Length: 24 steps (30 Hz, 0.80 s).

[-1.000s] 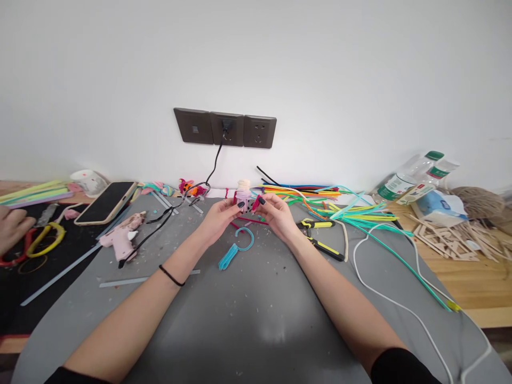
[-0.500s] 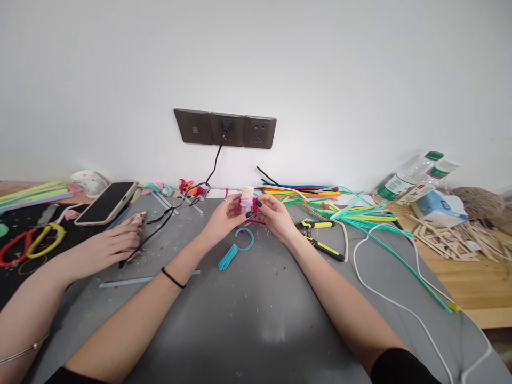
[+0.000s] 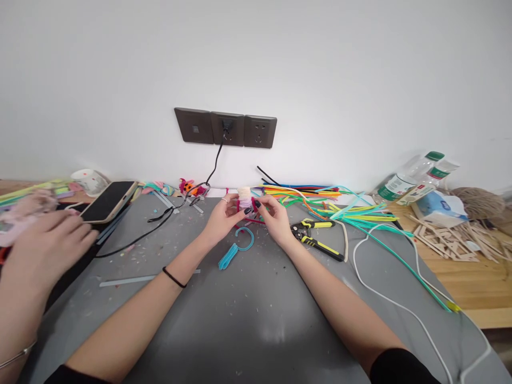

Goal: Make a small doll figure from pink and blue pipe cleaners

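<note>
Between both hands is a small pipe-cleaner figure (image 3: 244,194), cream on top, lilac below, with magenta pipe cleaner at its sides. My left hand (image 3: 223,217) is closed on its left side, thumb across the front. On the other side my right hand (image 3: 276,217) pinches the magenta part with thumb and fingers. Fingers hide much of its lower half. Just below lies a light-blue pipe-cleaner piece (image 3: 228,257), a folded bundle with a curled end. Yellow-and-black wire strippers (image 3: 326,247) rest right of my right hand.
A co-worker's hand (image 3: 52,245) is at the left, near a phone (image 3: 110,201) and a paper cup (image 3: 88,182). Colourful pipe cleaners (image 3: 304,191) lie along the wall. A black cord (image 3: 216,165) runs from the socket. Bottles (image 3: 404,178) and wooden sticks (image 3: 444,239) are at right.
The figure has shifted slightly left and tilted a little in my hands. The co-worker's hand has moved left, away from the black cord, which now lies lower on the table.
</note>
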Available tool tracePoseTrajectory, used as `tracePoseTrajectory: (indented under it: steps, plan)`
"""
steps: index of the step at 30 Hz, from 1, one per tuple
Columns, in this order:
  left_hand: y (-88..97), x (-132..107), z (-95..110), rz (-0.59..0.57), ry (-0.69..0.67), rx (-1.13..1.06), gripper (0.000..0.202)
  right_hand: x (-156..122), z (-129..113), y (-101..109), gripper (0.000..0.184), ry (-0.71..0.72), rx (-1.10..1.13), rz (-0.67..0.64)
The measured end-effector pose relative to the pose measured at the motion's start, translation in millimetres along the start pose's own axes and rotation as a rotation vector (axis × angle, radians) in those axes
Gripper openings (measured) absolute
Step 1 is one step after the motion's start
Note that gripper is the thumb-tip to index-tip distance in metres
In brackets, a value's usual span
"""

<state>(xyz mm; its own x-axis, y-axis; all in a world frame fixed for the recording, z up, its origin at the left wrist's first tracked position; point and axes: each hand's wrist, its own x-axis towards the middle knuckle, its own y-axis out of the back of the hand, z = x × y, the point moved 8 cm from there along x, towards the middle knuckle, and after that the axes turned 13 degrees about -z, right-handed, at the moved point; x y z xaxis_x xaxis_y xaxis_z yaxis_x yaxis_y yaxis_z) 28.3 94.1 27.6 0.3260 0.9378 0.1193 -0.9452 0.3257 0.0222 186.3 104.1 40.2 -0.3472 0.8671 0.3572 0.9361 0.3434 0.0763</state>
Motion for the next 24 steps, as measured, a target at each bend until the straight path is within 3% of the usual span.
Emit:
tracePoseTrajectory:
  steps: [16, 24]
  plan:
    - [-4.2, -1.5, 0.4, 0.0, 0.057, -0.154, 0.064, -2.0, -4.4, -7.3, 0.015, 0.077, -0.174, -0.071]
    - [-1.1, -1.8, 4.0, 0.031, 0.037, -0.131, 0.062, -5.8, -15.5, -14.2, 0.024, 0.227, -0.499, -0.121]
